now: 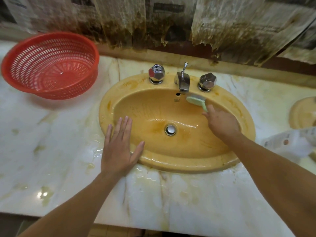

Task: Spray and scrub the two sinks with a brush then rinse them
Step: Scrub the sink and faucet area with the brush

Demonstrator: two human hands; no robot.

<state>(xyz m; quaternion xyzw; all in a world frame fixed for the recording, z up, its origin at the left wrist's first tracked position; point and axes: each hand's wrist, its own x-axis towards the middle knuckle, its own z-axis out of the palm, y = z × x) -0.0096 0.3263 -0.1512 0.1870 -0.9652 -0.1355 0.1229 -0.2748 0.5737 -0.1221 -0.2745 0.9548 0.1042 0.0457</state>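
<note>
The right hand (220, 124) had its grip closed on the green brush (196, 100), its head against the yellow sink's (171, 161) back wall under the faucet (182, 81). The left hand (119, 147) lay flat and spread on the sink's near-left rim.

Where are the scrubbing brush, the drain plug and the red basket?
brush (195, 99), head view: its green head.
drain plug (170, 129), head view: its metal cap.
red basket (17, 53), head view: its left rim.
</note>
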